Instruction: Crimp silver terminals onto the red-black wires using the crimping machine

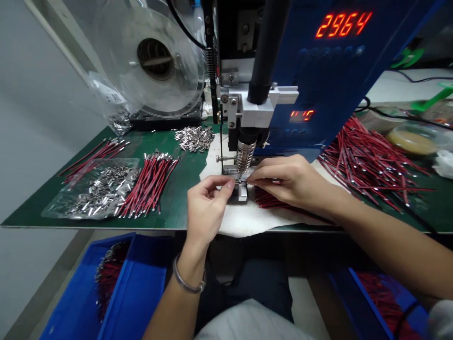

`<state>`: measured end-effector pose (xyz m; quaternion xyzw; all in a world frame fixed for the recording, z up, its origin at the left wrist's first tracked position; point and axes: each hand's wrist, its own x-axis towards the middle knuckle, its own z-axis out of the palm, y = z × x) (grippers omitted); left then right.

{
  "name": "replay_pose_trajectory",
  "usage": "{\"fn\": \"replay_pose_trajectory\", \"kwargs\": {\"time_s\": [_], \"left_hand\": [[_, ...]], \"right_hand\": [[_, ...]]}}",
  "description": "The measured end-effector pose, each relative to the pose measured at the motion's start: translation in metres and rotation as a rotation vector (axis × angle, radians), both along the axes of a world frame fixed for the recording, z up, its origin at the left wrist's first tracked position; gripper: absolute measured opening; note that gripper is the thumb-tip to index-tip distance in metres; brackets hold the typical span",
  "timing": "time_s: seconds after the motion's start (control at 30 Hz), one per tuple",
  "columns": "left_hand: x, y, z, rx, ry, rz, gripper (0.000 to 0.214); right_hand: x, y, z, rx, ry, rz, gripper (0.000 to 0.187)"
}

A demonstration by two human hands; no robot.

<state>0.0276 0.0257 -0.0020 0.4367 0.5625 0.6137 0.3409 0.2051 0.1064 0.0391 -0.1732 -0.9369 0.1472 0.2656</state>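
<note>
My left hand pinches a small silver metal part at the left side of a little metal block, directly under the soldering head of a blue machine. From the other side my right hand has its thumb and fingers closed round a thin wire, whose end meets the block; the fingers hide most of it. A bundle of red and black wires lies beneath my right hand on a white sheet.
Left on the green table are wires with metal ends, a clear bag of metal parts and a loose metal pile. Many wires lie right. A clear spool stands behind; blue bins sit below.
</note>
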Motion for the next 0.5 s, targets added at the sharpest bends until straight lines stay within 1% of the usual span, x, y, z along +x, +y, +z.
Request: {"fn": "replay_pose_trajectory", "kwargs": {"time_s": [0.33, 0.4, 0.5], "left_hand": [[0.0006, -0.0015, 0.0022, -0.016, 0.031, 0.017, 0.013], [0.0006, -0.0017, 0.0021, -0.02, 0.008, 0.011, 0.015], [0.0002, -0.0018, 0.002, -0.011, -0.08, 0.0, 0.018]], "right_hand": [[0.002, 0.0011, -0.0021, 0.033, -0.012, 0.006, 0.019], [0.0021, 0.0018, -0.0028, 0.049, -0.011, 0.008, 0.019], [0.002, 0.0028, -0.0034, 0.071, -0.009, 0.005, 0.018]]}}
